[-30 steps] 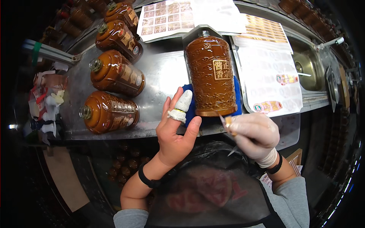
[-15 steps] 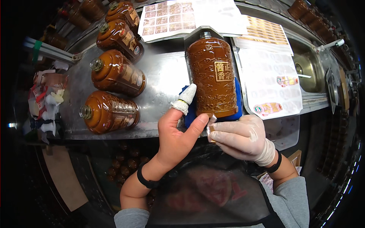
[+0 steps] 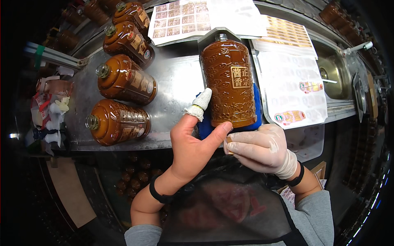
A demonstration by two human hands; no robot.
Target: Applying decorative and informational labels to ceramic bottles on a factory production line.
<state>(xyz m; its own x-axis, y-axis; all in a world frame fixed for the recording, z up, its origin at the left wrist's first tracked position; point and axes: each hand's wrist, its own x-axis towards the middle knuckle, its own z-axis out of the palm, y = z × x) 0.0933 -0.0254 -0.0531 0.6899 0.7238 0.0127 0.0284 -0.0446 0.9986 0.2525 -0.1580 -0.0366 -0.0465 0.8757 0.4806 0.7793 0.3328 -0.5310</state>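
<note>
A brown glass bottle (image 3: 224, 94) with raised relief and a gold square label lies on its side, base toward me, on a blue cloth (image 3: 257, 107). My left hand (image 3: 189, 143), bare but for a white cloth cover on one finger, is at the bottle's lower left. That covered finger lies along the bottle's side, and the thumb reaches out at its base; the other fingers are hidden. My right hand (image 3: 262, 148), in a whitish glove, pinches a small clear-and-gold label (image 3: 228, 146) just below the base, beside the left thumb.
Several similar brown bottles (image 3: 123, 123) lie along the left of the metal table (image 3: 174, 82). Label sheets (image 3: 293, 88) are at the right and another sheet (image 3: 184, 20) at the back. A sink (image 3: 334, 78) is at far right, and crumpled scraps (image 3: 47, 108) at far left.
My left thumb has moved slightly right and up, off the small label it was touching. My right hand still pinches the label in nearly the same place.
</note>
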